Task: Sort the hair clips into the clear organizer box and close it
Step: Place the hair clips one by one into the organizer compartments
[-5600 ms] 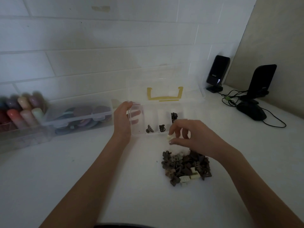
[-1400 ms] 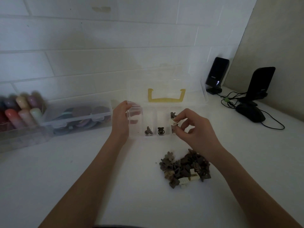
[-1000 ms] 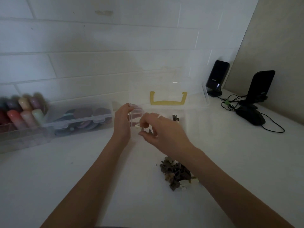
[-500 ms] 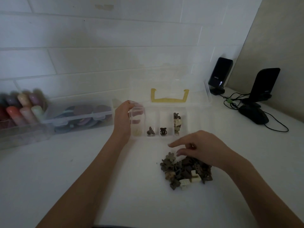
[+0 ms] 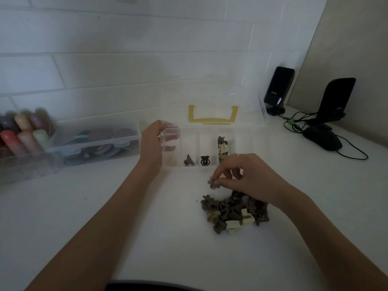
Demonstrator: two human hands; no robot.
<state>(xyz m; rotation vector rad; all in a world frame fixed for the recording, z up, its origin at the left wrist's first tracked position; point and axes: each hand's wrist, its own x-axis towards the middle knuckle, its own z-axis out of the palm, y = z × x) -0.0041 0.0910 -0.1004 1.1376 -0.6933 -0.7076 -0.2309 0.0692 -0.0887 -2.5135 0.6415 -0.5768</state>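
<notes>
While the left hand (image 5: 151, 143) grips the clear plastic organizer box (image 5: 247, 143) with curled fingers, the right hand (image 5: 245, 175) pinches 1 small brown flower-shaped hair clip (image 5: 213, 184); 2 black speakers (image 5: 278, 89) stand behind.

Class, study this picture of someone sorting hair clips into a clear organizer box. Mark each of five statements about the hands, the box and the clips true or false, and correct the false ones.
1. The organizer box has its lid shut. False: the lid stands open, its yellow handle showing.
2. The right hand pinches a small brown clip above the pile of clips. True.
3. The left hand rests flat on the table. False: it grips the box's left end.
4. Several compartments already hold clips. True.
5. All clips in the pile are brown. False: a few are cream.
</notes>
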